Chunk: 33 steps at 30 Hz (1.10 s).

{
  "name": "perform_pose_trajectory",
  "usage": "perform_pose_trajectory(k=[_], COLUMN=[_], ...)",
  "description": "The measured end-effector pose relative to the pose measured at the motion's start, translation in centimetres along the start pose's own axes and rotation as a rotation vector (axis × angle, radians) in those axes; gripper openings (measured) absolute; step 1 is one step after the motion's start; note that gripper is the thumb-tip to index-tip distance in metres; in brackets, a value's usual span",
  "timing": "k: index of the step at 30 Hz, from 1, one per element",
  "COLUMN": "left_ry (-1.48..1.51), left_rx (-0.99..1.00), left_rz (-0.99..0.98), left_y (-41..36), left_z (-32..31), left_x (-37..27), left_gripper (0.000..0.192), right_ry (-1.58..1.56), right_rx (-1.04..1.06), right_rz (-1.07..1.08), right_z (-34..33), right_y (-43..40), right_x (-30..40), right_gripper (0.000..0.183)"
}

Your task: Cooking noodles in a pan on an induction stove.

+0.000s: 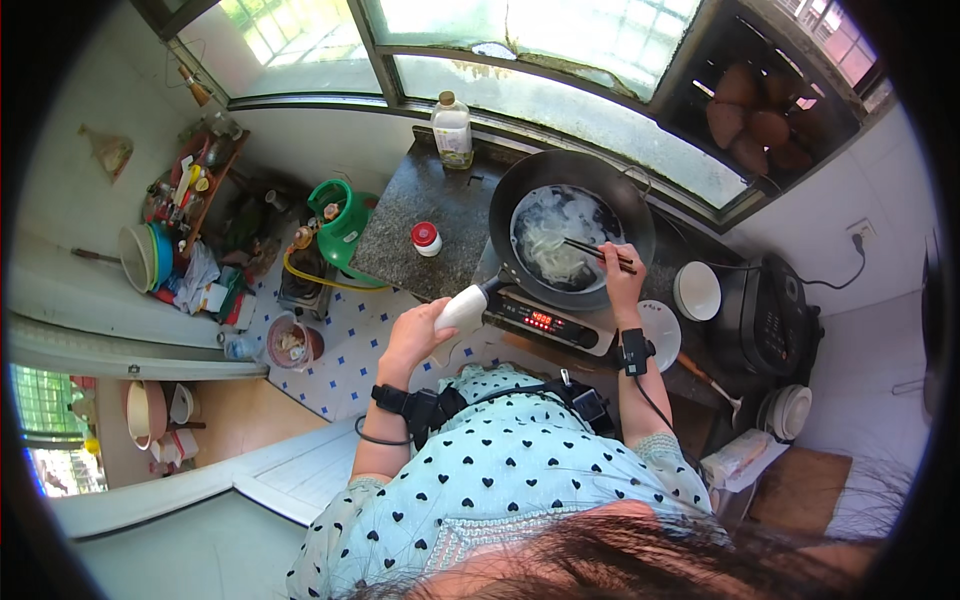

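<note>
My left hand (417, 334) grips the white handle (461, 311) of a dark wok (517, 169). The wok sits on an induction cooker (559, 328) whose red display is lit. Pale noodles (553, 255) lie in steaming, cloudy liquid inside it. Between the fingers of my right hand (624, 279), above the wok's near right rim, is a pair of dark chopsticks (589, 249). Their tips reach into the noodles. A white plate (660, 334) lies beside my right wrist, partly hidden by it. Farther right stands a white bowl (696, 291).
A red-lidded jar (426, 239) and a plastic bottle (452, 131) stand on the stone counter (397, 225). At the right are a black electric cooker (761, 315) and a spatula (709, 379). A green gas cylinder (341, 240) and a waste bucket (295, 341) stand on the floor at left.
</note>
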<state>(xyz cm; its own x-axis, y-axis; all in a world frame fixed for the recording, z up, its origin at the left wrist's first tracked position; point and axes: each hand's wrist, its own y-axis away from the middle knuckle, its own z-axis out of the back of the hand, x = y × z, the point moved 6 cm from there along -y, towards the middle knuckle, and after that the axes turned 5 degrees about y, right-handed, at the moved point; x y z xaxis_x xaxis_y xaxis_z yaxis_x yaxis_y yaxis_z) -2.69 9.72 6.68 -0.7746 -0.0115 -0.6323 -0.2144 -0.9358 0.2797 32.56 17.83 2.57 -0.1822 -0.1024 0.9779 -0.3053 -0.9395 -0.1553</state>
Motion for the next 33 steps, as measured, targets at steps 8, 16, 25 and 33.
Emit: perform_pose_trajectory(k=[8, 16, 25, 33], left_ry=[0.005, -0.019, -0.006, -0.016], left_rx=[-0.013, -0.010, -0.007, -0.010], left_rz=[-0.005, -0.016, -0.014, -0.020], left_y=[-0.3, -0.1, -0.1, -0.1], left_z=[-0.7, -0.2, -0.2, 0.0], left_x=[1.2, 0.6, 0.6, 0.4], left_gripper=[0.050, 0.051, 0.051, 0.052], right_ry=[0.249, 0.086, 0.089, -0.046], right_rx=[-0.130, -0.145, 0.017, -0.129], right_rz=[0.211, 0.065, -0.227, -0.023], right_z=[3.9, 4.6, 2.9, 3.5], right_y=[-0.5, -0.8, 0.4, 0.3], right_x=[2.0, 2.4, -2.1, -0.4], right_gripper=[0.014, 0.017, 0.027, 0.019])
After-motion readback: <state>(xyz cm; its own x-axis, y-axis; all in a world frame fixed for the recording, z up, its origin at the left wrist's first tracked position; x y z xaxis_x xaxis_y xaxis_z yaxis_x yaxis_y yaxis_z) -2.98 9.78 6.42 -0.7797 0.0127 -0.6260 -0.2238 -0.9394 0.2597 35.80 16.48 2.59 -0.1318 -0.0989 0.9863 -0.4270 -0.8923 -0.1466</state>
